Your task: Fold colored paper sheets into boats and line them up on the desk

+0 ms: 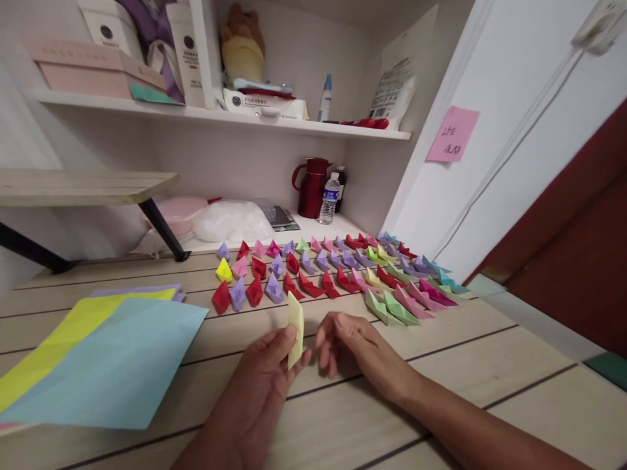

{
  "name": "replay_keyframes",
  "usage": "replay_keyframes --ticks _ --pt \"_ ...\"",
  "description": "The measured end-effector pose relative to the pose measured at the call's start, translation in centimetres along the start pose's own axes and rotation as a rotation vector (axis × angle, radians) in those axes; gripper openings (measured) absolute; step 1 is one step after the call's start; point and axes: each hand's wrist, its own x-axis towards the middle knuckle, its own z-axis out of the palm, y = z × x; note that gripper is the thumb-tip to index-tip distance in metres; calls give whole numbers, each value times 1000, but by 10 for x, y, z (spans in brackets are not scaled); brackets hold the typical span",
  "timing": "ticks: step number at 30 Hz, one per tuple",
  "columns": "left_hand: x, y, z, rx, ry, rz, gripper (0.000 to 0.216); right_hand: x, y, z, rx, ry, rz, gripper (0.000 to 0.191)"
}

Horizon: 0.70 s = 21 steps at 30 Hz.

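Observation:
A small folded piece of pale yellow paper (296, 329) stands upright between the thumb and fingers of my left hand (267, 372). Just to its right is my right hand (357, 346), fingers loosely curled and apart from the paper, with nothing visible in them. Beyond both hands, rows of folded paper boats (309, 285) in red, purple, pink, green, yellow and blue cover the back of the table. The two light green boats (392, 308) lie nearest my right hand.
Large coloured paper sheets (117, 359), blue over yellow and purple, lie at the left. Behind the boats stand a dark red jug (313, 189) and a water bottle (329, 199). A small raised wooden stand (88, 186) is at the back left. A pink note (452, 134) hangs on the wall.

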Motion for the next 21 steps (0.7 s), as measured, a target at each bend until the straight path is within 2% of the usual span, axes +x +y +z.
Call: replay_keyframes --ticks 4,8,12,16,18,21 --pt "2 1 -4 -65 21 -35 9 1 -5 -10 -8 63 -40 33" --pt "2 0 0 -30 42 -30 10 -2 -8 -9 11 12 -53 32" --pt "6 -10 0 163 61 23 20 -5 -9 -1 42 -61 -4 35" --pt "7 -18 -2 427 66 139 29 -2 -8 1 49 29 83 43" --pt "4 -18 1 556 31 225 33 1 -7 -2 169 26 172 45" --pt "-1 -19 7 660 -30 330 35 4 -5 -11 388 -49 295 40"
